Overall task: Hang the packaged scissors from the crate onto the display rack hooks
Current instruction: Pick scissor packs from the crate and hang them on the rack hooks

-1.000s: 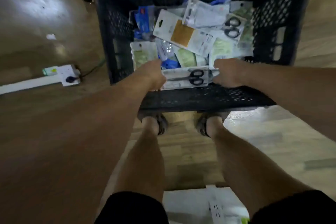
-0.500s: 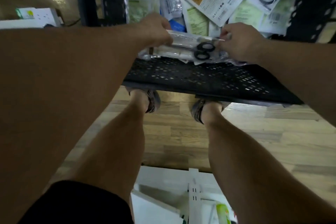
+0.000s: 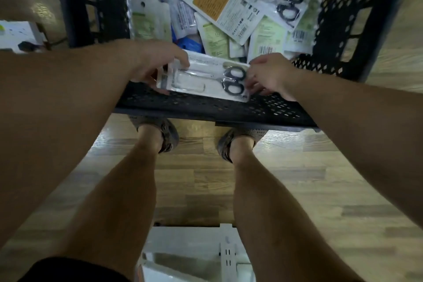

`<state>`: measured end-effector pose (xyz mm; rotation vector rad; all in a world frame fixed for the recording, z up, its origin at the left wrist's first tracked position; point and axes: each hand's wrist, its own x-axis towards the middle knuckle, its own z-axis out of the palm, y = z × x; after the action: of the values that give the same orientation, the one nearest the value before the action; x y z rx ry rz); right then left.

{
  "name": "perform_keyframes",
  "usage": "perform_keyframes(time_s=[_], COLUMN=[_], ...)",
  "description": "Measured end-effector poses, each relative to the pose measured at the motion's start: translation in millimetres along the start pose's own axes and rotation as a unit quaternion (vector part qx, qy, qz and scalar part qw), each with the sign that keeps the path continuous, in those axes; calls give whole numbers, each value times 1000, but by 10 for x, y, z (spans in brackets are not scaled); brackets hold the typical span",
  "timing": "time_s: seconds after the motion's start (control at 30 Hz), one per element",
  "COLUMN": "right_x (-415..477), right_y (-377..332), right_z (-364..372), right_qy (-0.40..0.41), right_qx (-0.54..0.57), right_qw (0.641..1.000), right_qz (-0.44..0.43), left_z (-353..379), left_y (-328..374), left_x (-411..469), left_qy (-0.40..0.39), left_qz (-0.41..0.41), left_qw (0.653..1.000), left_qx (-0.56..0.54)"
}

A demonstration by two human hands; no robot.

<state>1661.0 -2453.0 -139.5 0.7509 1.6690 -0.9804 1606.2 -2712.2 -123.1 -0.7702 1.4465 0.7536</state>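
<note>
The black mesh crate (image 3: 206, 107) is open at the top, so access comes from above. Its near wall rises beneath the scissors pack (image 3: 203, 80), which both hands grip at the ends, and perforated side walls close in left and right. Loose packets (image 3: 229, 14) fill the interior. Wooden floor (image 3: 194, 178) between the legs lies bare.

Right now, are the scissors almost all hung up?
Not nearly. No rack or hung pack is in view. Both hands, left hand and right hand, hold one scissors pack over the crate edge. Another scissors pack remains inside.
</note>
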Motion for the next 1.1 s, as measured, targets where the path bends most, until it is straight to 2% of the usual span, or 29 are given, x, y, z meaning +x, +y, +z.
perform_keyframes(time_s=[0.1,0.17,0.23,0.27,0.33,0.4,0.47,0.53,0.6,0.67,0.73,0.8,0.9,0.97,1.1], right_x=[-78,-118,-178,-204,-262,-236,-139,-74,50,210,403,513,458,384,158], right_y=[81,137,152,143,91,33,-14,-111,-211,-349,-452,-602,-743,-700,-542], right_z=[108,148,172,191,233,254,212,134,-13,-231,-458,-631,-650,-653,-516], right_qy=[9,20,7,-8,-42,-30,62,185,277,308,296,266,108,88,145], right_qx=[-13,-42,-72,-82,-116,-175,-183,-119,-108,-176,-258,-285,-325,-288,-138], right_qw=[1000,999,997,996,992,983,980,975,955,935,920,921,939,953,980], right_qz=[-11,-20,-21,-22,-28,-44,-48,-42,-24,-15,-2,-2,33,40,-5], left_z=[13,-14,-21,-2,96,221,300,341,372,405,429,441,471,525,522], left_y=[-123,-127,-89,-70,-50,-28,8,44,49,90,128,164,214,242,185], left_x=[-55,-122,-207,-229,-199,-101,34,146,296,390,465,570,552,499,279], left_qy=[35,60,44,26,0,30,100,137,123,89,77,66,58,54,98], left_qz=[54,121,169,175,161,136,114,91,77,72,82,109,134,137,157], left_qw=[996,975,948,950,972,986,987,985,987,988,990,990,986,984,976], left_qx=[-54,-178,-266,-258,-170,-92,-55,-41,-70,-104,-86,-67,-85,-101,-112])
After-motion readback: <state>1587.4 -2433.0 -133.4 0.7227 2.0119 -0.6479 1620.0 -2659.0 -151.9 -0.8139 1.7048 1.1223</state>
